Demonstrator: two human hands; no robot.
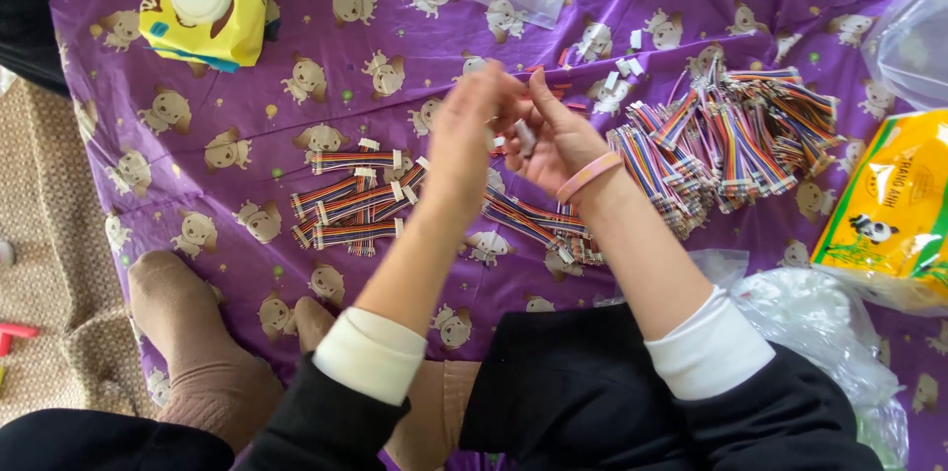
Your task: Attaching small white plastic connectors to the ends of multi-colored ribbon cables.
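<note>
Working above the purple cloth (326,46), you pinch a small white plug (524,136) between your left hand (464,140) and right hand (558,140), both closed on it. Judging by this, a cable end is being fitted; finished cables (351,199) lie left, the big pile (731,135) right, leaving bare cloth ahead.

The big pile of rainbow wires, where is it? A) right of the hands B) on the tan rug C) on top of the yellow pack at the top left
A: the big pile of rainbow wires lies on the purple cloth, to the right of the left hand and the right hand.
</note>
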